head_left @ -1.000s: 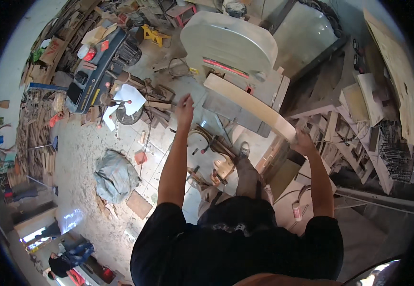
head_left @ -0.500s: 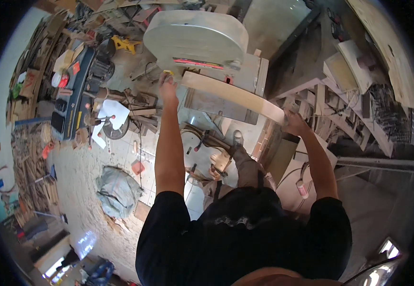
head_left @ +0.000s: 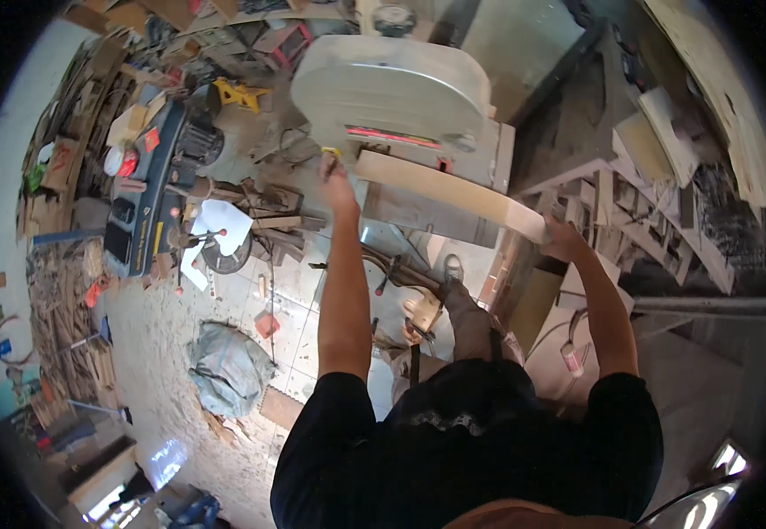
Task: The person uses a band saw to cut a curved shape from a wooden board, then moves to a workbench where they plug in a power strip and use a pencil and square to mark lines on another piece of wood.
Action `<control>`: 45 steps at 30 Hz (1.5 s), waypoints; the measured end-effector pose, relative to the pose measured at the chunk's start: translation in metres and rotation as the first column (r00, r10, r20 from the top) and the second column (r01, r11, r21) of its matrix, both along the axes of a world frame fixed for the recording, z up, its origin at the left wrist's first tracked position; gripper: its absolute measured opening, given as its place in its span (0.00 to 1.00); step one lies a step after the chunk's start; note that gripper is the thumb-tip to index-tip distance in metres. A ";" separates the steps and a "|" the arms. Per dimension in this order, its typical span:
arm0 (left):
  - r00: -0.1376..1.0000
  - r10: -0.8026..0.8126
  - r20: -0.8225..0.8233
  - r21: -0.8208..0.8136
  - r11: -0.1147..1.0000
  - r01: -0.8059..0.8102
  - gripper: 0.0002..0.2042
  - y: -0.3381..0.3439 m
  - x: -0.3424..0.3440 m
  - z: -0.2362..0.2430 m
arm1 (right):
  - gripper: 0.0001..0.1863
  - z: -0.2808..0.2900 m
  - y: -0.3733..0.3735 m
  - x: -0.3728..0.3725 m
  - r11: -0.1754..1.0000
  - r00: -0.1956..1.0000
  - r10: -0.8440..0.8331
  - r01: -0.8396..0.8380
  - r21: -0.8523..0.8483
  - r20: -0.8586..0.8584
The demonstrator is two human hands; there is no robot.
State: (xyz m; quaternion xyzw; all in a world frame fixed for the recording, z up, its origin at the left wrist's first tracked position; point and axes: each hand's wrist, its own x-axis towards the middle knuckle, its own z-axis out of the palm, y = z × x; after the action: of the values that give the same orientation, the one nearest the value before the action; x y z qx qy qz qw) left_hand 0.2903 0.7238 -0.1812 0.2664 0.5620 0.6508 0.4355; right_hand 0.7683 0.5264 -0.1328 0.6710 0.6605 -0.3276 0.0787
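A long pale wooden board (head_left: 453, 192) lies across the table of a grey band saw (head_left: 394, 93). My left hand (head_left: 337, 176) presses against the board's left end, close to the saw's blade guard. The board's right end is gripped by my right hand (head_left: 562, 236). Both of my arms are stretched forward over the machine. The blade itself is hidden under the saw's rounded upper housing.
A dark machine (head_left: 149, 198) with red knobs stands at the left beside stacked wood offcuts (head_left: 66, 291). A grey sack (head_left: 224, 366) lies on the dusty tiled floor. Wooden frames and boards (head_left: 665, 194) pile up at the right.
The board and both hands have moved up and toward the band saw, the left hand now near the blade guard. The view has shifted closer to the machine.
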 end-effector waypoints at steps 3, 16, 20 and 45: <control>0.980 0.031 0.196 0.022 0.999 -0.036 0.16 -0.002 0.016 0.004 | 0.44 -0.002 -0.011 0.007 0.980 0.999 0.053 -0.051 0.193 -0.008; 0.986 -0.090 -0.138 -0.117 0.990 0.074 0.28 -0.004 0.034 0.022 | 0.47 -0.017 -0.013 0.023 0.954 0.990 0.138 -0.132 0.268 -0.004; 0.993 -0.094 0.074 0.043 0.995 0.091 0.34 -0.008 0.038 0.024 | 0.37 0.001 0.000 0.005 0.979 0.995 0.081 -0.070 0.189 -0.051; 0.770 -0.421 -0.480 -0.342 0.898 0.278 0.24 -0.053 0.051 0.021 | 0.33 0.011 0.010 0.014 0.986 0.998 0.055 -0.055 0.155 0.004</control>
State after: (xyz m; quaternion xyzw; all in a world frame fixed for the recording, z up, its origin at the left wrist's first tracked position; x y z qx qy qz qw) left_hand 0.3413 0.6710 -0.1601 0.4824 0.6795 0.3786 0.4028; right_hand 0.7821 0.5359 -0.1223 0.6565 0.7023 -0.2730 0.0355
